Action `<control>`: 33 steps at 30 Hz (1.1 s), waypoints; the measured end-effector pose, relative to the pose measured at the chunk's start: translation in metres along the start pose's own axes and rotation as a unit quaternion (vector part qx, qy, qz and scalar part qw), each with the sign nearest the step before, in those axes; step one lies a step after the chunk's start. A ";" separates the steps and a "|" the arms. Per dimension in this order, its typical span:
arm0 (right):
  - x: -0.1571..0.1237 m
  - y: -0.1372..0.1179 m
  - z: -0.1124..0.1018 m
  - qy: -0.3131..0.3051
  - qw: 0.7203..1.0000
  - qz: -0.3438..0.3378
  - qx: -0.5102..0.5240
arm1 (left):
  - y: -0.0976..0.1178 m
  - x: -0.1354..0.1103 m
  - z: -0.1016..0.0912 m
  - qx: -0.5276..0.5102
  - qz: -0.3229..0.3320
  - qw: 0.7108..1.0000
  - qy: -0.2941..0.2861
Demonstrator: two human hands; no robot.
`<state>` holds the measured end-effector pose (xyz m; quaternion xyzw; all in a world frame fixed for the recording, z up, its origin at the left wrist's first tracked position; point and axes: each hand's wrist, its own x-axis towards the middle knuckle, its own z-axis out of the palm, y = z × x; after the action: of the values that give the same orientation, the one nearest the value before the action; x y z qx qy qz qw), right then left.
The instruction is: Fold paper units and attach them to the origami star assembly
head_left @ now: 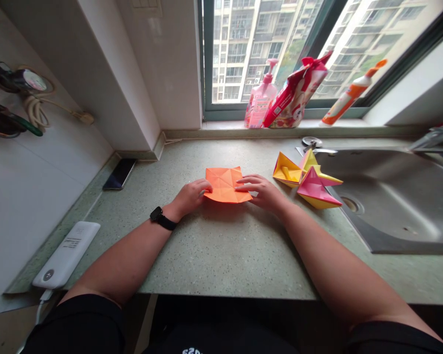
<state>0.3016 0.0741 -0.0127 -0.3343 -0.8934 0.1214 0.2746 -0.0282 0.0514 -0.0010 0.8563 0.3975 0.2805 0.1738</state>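
A creased orange paper sheet (226, 184) lies on the speckled green counter (221, 246). My left hand (190, 195) pinches its left edge, fingers curled onto the paper. At the sheet's right edge, my right hand (263, 191) has its fingers bent with the tips pressing on the paper. A black watch (162, 218) is on my left wrist. Just right of my right hand sit folded paper shapes: a yellow one (287, 170) and a pink-and-yellow one (315, 189).
A steel sink (395, 206) fills the right side, its tap (431, 137) at the far right. On the sill stand a pink pump bottle (260, 101), a red pouch (297, 93) and an orange-capped bottle (350, 96). A phone (120, 173) and a white power bank (67, 253) lie left.
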 end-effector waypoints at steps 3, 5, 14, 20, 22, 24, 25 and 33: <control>0.000 -0.001 -0.001 -0.030 0.999 0.029 0.001 | 0.003 -0.002 0.000 -0.015 0.000 1.000 -0.013; -0.001 -0.001 -0.001 -0.036 0.998 0.046 0.004 | 0.003 -0.002 0.000 -0.017 -0.009 1.000 -0.014; -0.002 0.001 -0.003 -0.037 0.998 0.046 0.005 | -0.004 0.003 -0.001 0.032 -0.028 0.999 -0.004; -0.003 -0.002 -0.006 -0.037 0.996 0.075 0.003 | 0.000 0.001 -0.003 0.009 -0.039 0.999 -0.003; -0.003 -0.004 -0.007 -0.041 0.993 0.109 0.011 | 0.002 0.001 -0.004 -0.013 -0.050 0.999 0.000; -0.004 -0.006 -0.007 -0.045 0.989 0.139 0.026 | 0.003 0.001 -0.004 -0.022 -0.066 0.998 0.005; -0.004 -0.007 -0.007 -0.046 0.987 0.151 0.034 | 0.004 0.002 -0.004 -0.021 -0.075 0.997 0.006; -0.004 -0.009 -0.004 -0.014 0.976 0.208 0.056 | 0.009 -0.001 0.005 -0.047 -0.128 0.990 0.022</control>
<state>0.3015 0.0642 -0.0077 -0.4953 -0.7997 0.2308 0.2487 -0.0208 0.0450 -0.0003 0.7826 0.4943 0.2932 0.2395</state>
